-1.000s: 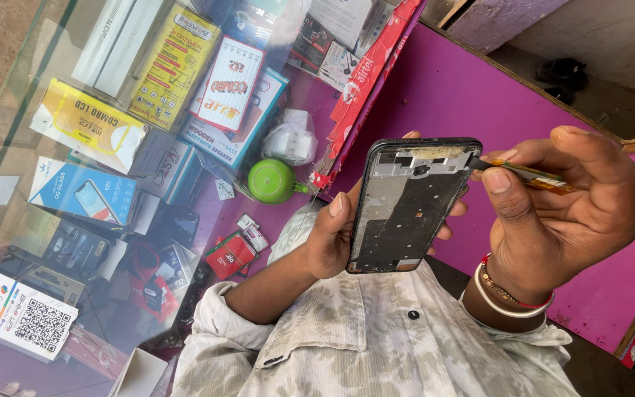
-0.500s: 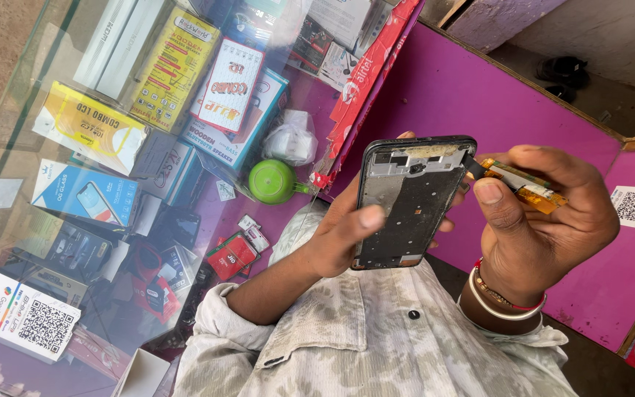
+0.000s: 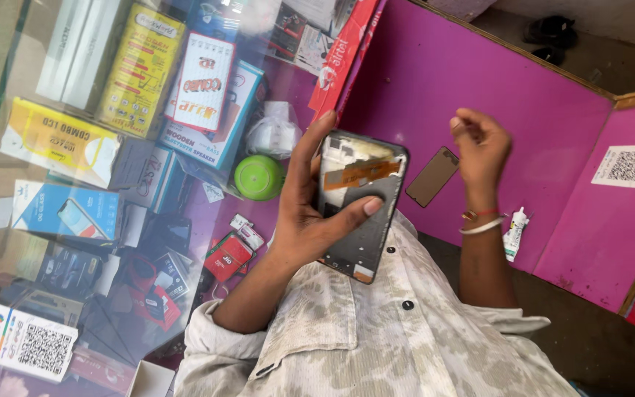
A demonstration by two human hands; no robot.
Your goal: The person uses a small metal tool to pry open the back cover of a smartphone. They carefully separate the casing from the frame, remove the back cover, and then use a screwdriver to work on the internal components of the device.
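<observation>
Beside the green round speaker, the left hand is clamping its grip around the opened phone, thumb pressing the orange flex strip, while the right hand is hovering curled, seemingly empty.

Magenta panel walls with wooden edging meet at a corner on the right; a white square-code sticker is stuck on the side panel. Glass display case at left, packed with coloured boxes, daylight reflecting off the top. Bare dusty floor below.
</observation>
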